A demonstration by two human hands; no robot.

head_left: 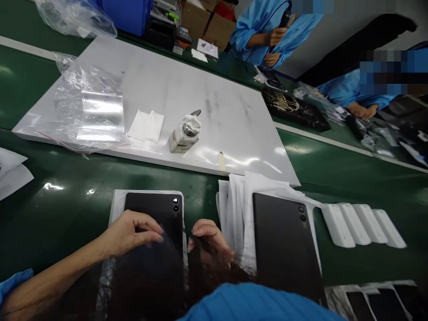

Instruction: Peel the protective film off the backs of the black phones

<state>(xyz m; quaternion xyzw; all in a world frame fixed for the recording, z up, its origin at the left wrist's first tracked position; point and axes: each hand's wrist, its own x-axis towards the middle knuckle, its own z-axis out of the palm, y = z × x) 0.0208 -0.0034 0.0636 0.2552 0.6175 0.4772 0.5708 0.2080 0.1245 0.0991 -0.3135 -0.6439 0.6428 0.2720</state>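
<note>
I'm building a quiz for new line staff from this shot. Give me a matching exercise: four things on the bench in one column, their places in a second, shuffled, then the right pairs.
Things
1. small dispenser bottle
2. folded white cloth
3. row of white blocks
4. dark tablet under the left hand

Places
A. on the green surface, far right
B. on the white board, left of the bottle
C. on a white sheet, nearest the person
D. near the white board's front edge, capped with a wad of cloth

Pairs: 1-D, 2-B, 3-A, 4-C
</note>
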